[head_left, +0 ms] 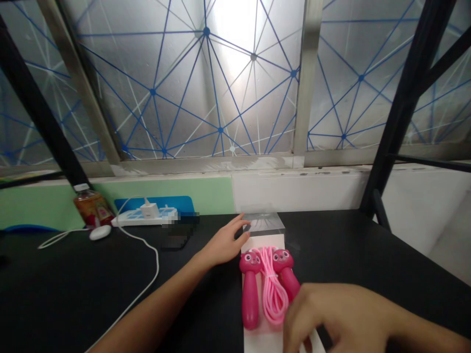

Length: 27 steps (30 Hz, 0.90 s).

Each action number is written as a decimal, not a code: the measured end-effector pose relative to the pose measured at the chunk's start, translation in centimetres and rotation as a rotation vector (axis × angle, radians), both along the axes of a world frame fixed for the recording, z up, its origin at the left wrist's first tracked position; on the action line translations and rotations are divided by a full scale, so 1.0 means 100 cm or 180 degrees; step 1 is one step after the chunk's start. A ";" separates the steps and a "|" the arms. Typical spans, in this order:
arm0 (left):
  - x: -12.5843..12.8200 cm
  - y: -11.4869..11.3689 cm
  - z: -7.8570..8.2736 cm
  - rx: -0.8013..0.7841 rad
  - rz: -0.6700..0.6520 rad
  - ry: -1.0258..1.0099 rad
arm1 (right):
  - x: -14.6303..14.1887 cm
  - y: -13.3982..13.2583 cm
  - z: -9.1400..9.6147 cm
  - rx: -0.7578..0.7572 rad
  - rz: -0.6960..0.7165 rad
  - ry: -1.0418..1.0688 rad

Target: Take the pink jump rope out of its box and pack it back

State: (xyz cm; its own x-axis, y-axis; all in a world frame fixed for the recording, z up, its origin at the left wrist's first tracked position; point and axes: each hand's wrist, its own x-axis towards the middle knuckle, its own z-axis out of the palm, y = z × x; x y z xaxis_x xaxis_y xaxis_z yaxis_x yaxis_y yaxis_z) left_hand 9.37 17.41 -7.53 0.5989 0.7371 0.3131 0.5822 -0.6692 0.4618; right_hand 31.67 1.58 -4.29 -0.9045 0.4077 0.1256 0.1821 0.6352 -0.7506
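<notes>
A pink skipping rope (273, 293) with two animal-head handles lies on a pale pink card (263, 338) inside a clear plastic box (263, 223) on the black table (368, 255). My left hand (224, 242) rests at the box's far left corner, fingers stretched and touching the clear plastic. My right hand (331, 318) hovers over the near right end of the card, fingers curled downward, next to the right handle; what the fingertips grip is hidden.
A white power strip (147, 215) with a plugged charger sits at the back left, its white cable (147, 245) looping across the table. An amber bottle (91, 207) and a white mouse-like object (100, 232) stand beside it. Black frame posts (401, 113) rise at both sides.
</notes>
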 end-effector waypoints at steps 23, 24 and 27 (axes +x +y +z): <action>-0.012 -0.047 0.033 -0.0251 -0.0385 0.1184 | 0.026 0.054 -0.043 0.0852 -0.2575 -0.0285; -0.013 -0.047 0.034 -0.0265 -0.0380 0.1202 | 0.026 0.053 -0.042 0.0911 -0.2583 -0.0340; -0.015 -0.049 0.036 -0.0258 -0.0353 0.1265 | 0.023 0.051 -0.040 0.1046 -0.2629 -0.0483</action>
